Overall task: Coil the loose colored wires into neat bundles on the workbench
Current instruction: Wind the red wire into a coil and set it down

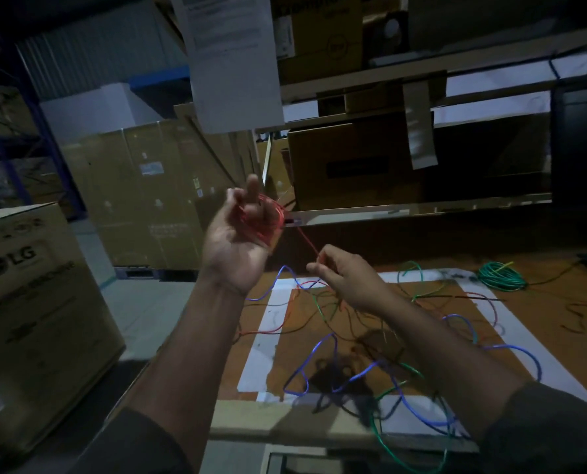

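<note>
My left hand (pixel 234 234) is raised palm-up above the workbench's left end, with a coil of red wire (pixel 271 217) looped round its fingers. A taut strand of the red wire (pixel 306 240) runs down from the coil to my right hand (pixel 345 278), which pinches it between thumb and fingertips. Loose blue wire (pixel 360 371), green wire (pixel 381 439), red and dark wires lie tangled on the workbench (pixel 511 350) below my forearms. A finished green coil (pixel 501 276) rests at the far right of the bench.
A large LG carton (pixel 35 316) stands on the floor to the left. Wrapped cartons (pixel 141 189) fill the back left. Shelves with boxes (pixel 357 165) rise behind the bench, and a paper sheet (pixel 230 56) hangs overhead. White tape (pixel 261 354) frames the bench surface.
</note>
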The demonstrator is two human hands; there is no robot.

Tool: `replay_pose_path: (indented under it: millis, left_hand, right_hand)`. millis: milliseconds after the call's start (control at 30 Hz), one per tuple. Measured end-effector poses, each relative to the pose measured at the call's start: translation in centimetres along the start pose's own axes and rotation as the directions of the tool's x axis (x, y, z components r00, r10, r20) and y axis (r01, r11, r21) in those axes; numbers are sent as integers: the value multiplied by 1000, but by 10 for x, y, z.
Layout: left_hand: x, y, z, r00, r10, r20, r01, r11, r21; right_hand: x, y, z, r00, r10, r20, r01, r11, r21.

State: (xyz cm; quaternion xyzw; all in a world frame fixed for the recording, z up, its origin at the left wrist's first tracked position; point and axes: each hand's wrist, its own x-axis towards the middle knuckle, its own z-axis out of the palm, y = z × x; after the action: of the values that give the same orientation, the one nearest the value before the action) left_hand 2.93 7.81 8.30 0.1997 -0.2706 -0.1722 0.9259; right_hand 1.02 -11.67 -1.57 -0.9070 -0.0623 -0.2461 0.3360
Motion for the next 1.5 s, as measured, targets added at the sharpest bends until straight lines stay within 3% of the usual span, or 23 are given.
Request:
replay_pose_path:
  millis: [100,200,433,500,600,733,800,933,1000,1100,1167,1267,1333,1400,1500]
  left_hand:
    - [3,14,10,991,132,26,-133,991,15]
    - [8,20,6,975,219,31,-219,933,286]
    - [12,5,-6,937,328,-117,-232,839,491]
    - [9,1,-9,941,326,-85,-157,648,746]
    - [-1,-13,-14,988,142,-69,19,325,945]
    - [-9,-28,-21,995,-74,-68,80,180,980]
    - [-10,-29,-25,974,-216,-63,116,241,964]
    - [-13,-27,-25,919,-392,44,226,615,755]
    - [-11,-27,-22,937,-339,88,208,740,639]
    - [-3,-20,-14,992,-109,59,68,877,476]
    - [6,-9,-12,1000,8,26,-16,947,321]
    - [12,2,-8,997,73,20,-75,970,231]
    - [10,0,-7,997,71,26,-75,957,279]
    - [6,-6,-6,998,68,2,-66,960,272]
    - [3,-11,-5,995,67,-78,-52,982,180]
  right_hand:
    - [-6,8,-2,998,3,62,2,996,-89]
    - [-14,8,-4,999,-33,27,34,999,-43]
    - [-23,-20,-11,987,-159,-39,162,983,86]
    - [-24,-24,-11,980,-183,-78,194,967,167]
    - [-14,-27,-14,978,-133,-158,177,936,304]
    - [2,-28,-19,964,-94,-248,184,912,368]
    - [7,-26,-19,959,-81,-270,180,912,369]
    - [13,-17,-13,936,-43,-349,173,921,350]
    - [11,-13,-5,936,-23,-350,141,939,315]
    - [8,-6,10,962,-16,-271,68,981,183]
    - [3,4,17,974,-60,-219,50,997,-52]
    - [5,25,18,938,-212,-275,84,907,-412]
    - [16,33,15,921,-148,-359,23,944,-329]
    - [30,32,11,909,-35,-415,-20,992,-128]
    - [41,20,5,926,163,-341,-85,969,233]
